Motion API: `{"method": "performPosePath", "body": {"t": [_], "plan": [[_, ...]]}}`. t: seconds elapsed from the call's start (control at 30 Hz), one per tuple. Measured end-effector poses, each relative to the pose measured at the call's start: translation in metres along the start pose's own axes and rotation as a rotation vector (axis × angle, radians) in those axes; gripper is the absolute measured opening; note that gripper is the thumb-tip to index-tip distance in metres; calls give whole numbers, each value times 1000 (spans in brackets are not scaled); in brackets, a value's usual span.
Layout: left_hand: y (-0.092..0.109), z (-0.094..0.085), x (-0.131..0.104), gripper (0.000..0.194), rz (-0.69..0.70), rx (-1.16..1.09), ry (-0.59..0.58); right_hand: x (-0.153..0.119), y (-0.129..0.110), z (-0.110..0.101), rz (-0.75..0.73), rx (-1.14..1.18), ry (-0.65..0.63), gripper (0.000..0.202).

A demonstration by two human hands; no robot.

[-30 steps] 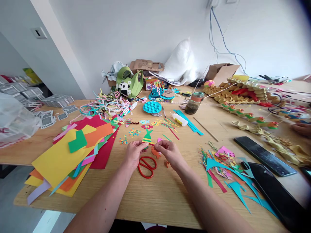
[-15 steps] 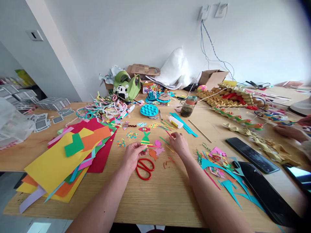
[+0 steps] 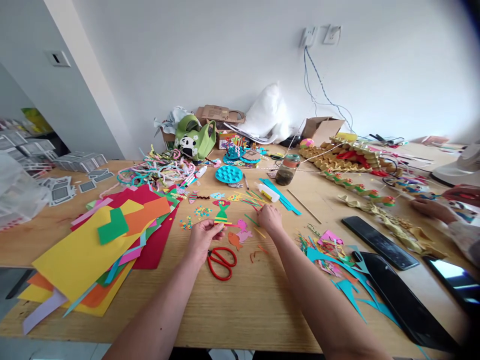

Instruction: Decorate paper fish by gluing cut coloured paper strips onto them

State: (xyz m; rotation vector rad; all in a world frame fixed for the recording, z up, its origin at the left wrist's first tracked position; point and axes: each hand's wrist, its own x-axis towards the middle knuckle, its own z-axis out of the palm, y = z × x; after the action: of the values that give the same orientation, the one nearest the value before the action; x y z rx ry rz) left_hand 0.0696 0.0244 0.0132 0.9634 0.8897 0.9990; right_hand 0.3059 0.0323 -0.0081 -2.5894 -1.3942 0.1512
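Observation:
Between the thumb and fingers of my left hand [image 3: 204, 235] is a green paper fish [image 3: 221, 212] with yellow stripes; a thin pink-red strip sticks out to its right. My right hand [image 3: 270, 219] is closed over the thin colored paper strips [image 3: 252, 201]; what its fingertips hold is too small to name. Red-handled scissors [image 3: 222, 263] lie just below my left hand. An orange paper fish [image 3: 235, 240] and pink paper shapes [image 3: 244, 232] rest between the hands. A glue bottle [image 3: 268, 193] lies beyond my right hand.
Colored paper sheets [image 3: 75, 240] are piled at left. Paper scraps [image 3: 330, 255] and phones [image 3: 379, 242] lie at right, near another person's hand [image 3: 433, 209]. A glass jar [image 3: 287, 170], a blue palette [image 3: 228, 174] and a green bag [image 3: 195, 140] stand farther back.
My right hand has moved slightly left and now reaches over the strips; the red strip it held is no longer visible. The view has shifted a little. The other person's hand shows more.

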Motion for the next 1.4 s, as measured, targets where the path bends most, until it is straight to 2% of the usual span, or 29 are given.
{"method": "performPosePath", "body": {"t": [0.17,0.3,0.43,0.57,0.73,0.9,1.03,1.17,1.3,1.4], "plan": [[0,1,-3,32,2,46,-19,3,5,0,-41,-24,5,33],[-1,0,-2,31,-5,59,-7,11,6,-9,-97,-49,36,31],[-2,0,-1,30,-24,73,-13,25,0,-22,-272,-70,65,31],[-3,0,-2,29,-42,72,-60,37,-14,-23,-502,-119,25,29],[-3,0,-3,31,-66,54,-66,41,-27,-18,-608,-202,0,30],[-3,0,-3,31,-84,43,-69,46,-32,-21,-594,-208,-13,30],[-3,0,-2,31,-87,24,-59,53,-22,-35,-461,-170,-31,31],[-1,1,-3,31,-86,16,-61,45,-7,-43,-343,-155,-103,24],[-1,2,-4,31,-91,15,-68,32,-3,-34,-276,-144,-155,31],[-1,2,-4,30,-82,7,-65,27,-6,-22,-238,-118,-184,28]]}}
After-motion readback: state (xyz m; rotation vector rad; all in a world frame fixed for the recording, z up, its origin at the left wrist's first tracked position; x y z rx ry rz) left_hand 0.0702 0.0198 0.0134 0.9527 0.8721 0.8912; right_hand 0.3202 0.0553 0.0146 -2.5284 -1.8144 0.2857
